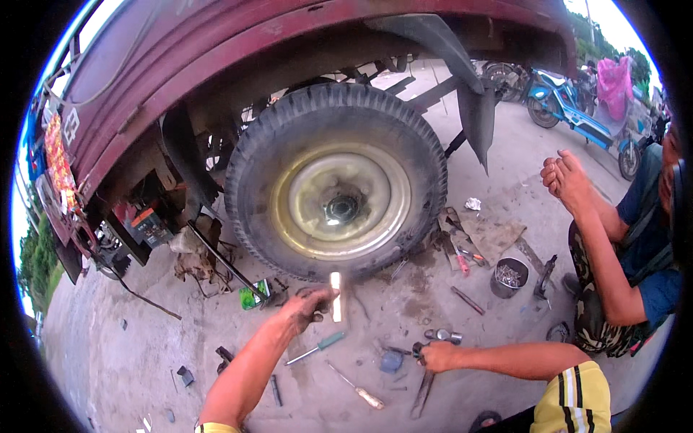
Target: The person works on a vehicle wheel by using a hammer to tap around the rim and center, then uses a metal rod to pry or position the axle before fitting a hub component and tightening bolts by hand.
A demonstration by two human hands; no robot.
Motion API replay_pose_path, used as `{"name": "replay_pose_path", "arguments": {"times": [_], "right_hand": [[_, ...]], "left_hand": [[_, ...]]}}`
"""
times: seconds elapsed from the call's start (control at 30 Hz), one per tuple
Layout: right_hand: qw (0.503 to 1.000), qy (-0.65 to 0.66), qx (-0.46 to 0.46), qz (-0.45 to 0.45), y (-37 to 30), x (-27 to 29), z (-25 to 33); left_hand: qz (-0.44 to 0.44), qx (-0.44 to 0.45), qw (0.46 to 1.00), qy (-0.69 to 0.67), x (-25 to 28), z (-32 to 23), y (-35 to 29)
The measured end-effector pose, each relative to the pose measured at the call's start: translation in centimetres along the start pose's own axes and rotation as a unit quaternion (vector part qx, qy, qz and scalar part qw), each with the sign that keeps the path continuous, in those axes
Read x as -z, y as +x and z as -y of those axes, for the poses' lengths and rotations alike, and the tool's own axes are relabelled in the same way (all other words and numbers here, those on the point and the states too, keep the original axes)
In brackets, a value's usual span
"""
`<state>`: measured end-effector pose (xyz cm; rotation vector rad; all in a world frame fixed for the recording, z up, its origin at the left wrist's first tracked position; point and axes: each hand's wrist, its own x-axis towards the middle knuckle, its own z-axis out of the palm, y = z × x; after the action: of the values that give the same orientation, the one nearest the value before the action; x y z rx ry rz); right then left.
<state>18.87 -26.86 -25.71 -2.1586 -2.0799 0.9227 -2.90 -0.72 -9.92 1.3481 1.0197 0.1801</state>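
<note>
My left hand point(307, 310) is closed, fingertips against a short, glaringly bright tube-like piece point(336, 296) that stands upright below the wheel; its kind is washed out by the glare. On the right, my right hand point(436, 356) grips a hammer point(422, 395) close under its metal head, with the handle pointing down toward me. Ahead stands a large truck wheel point(249, 195) with a black tyre and a dull yellowish rim. Between my hands lie a teal-handled screwdriver point(328, 341), another screwdriver with a pale handle point(368, 397), and a small bluish lump point(391, 361).
A dark red vehicle body point(216, 65) overhangs the wheel. Pliers point(460, 261) lie near a can of small metal parts point(509, 277). At right a co-worker point(613, 289) crouches with hands together. A long bar point(225, 260) leans at left; blue scooters point(577, 115) stand behind.
</note>
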Motion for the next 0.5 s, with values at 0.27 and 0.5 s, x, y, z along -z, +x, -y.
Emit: {"name": "replay_pose_path", "arguments": {"times": [0.27,0.5], "right_hand": [[0.988,-0.111,0.105,0.014,-1.7,-4.3,-1.1],[0.987,-0.062,0.129,0.070,-3.3,-8.1,1.8]], "left_hand": [[0.022,-0.019,0.968,0.250,0.3,10.2,1.0],[0.047,0.005,0.946,0.319,3.3,23.4,1.0]]}}
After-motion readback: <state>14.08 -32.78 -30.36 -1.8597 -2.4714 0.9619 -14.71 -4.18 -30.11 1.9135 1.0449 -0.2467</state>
